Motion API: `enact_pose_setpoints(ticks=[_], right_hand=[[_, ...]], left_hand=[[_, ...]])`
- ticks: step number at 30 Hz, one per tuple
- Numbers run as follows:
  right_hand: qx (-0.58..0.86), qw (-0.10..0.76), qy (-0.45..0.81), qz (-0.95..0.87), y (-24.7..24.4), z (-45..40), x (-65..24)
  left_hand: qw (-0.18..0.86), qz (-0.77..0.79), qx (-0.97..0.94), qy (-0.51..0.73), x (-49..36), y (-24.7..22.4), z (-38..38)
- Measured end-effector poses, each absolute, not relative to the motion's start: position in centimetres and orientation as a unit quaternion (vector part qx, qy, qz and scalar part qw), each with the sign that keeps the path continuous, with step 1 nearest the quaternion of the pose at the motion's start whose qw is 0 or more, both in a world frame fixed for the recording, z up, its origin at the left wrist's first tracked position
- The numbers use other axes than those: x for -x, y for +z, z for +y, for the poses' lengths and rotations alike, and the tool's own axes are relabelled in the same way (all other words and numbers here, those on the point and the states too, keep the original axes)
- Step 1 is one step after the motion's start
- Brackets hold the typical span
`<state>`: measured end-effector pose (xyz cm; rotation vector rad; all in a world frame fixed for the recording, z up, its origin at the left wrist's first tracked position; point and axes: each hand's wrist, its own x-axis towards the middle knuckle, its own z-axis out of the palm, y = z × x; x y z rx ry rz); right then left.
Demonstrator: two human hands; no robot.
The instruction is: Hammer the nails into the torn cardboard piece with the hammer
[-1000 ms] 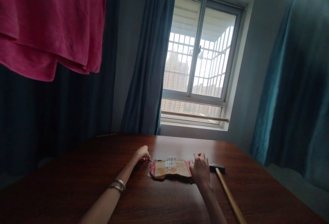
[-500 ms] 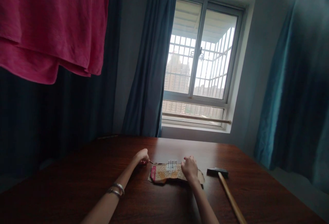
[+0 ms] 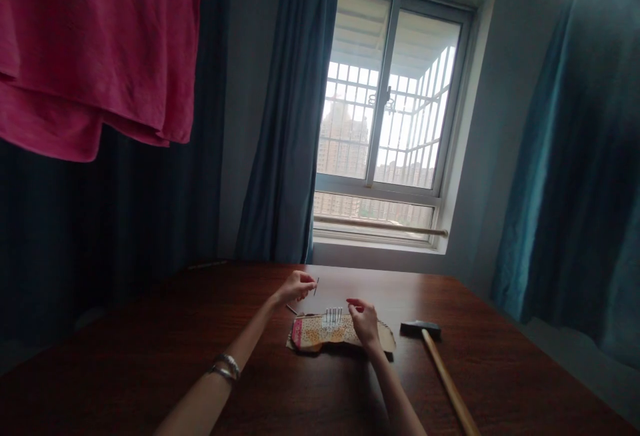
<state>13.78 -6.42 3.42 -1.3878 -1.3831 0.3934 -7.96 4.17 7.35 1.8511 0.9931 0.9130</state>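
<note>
Pinched in the fingertips of my left hand (image 3: 297, 286) is a thin nail (image 3: 317, 287), held roughly upright above the table. Below it lies a flat, patterned board (image 3: 313, 335) with a pink band at its left end and ragged edges. Several nails (image 3: 333, 315) stand upright in a row near the board's back edge. My right hand (image 3: 364, 321) is over the right part of the board, its fingers apart and nothing visible between them. Another nail (image 3: 291, 309) lies by the board's back left corner, close under my left hand.
A hammer (image 3: 421, 329) with a wooden handle rests on the brown table (image 3: 125, 369), right of the board, its handle toward the front edge. Behind stand a window and blue curtains (image 3: 275, 156). A pink cloth (image 3: 100, 56) hangs at the upper left.
My left hand has risen and moved right from beside the board, with a nail now visible in its fingers. My right hand has shifted slightly left, its fingers reaching toward the standing nails.
</note>
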Motion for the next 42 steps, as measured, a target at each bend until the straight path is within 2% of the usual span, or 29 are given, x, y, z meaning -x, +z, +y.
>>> enact_pose_setpoints(ticks=[4, 15, 27, 35, 42], right_hand=[[0.534, 0.578, 0.231, -0.573, 3.5, -6.5, -12.9], [0.471, 0.624, 0.277, -0.558, 5.1, -7.8, -12.3], [0.467, 0.603, 0.236, -0.603, 5.2, -7.7, -13.3], [0.508, 0.591, 0.222, -0.586, 3.4, -5.8, -14.4], [0.536, 0.560, 0.213, -0.594, 1.9, -4.9, -14.7]], left_hand=[[0.439, 0.325, -0.735, 0.402, 5.2, 7.4, 2.2], [0.394, 0.316, -0.773, 0.384, 2.3, 7.2, -0.9], [0.409, 0.328, -0.778, 0.346, 1.6, 6.7, -1.3], [0.323, 0.351, -0.766, 0.431, 1.6, 6.5, -0.3], [0.384, 0.359, -0.742, 0.416, 1.2, 3.0, 1.2]])
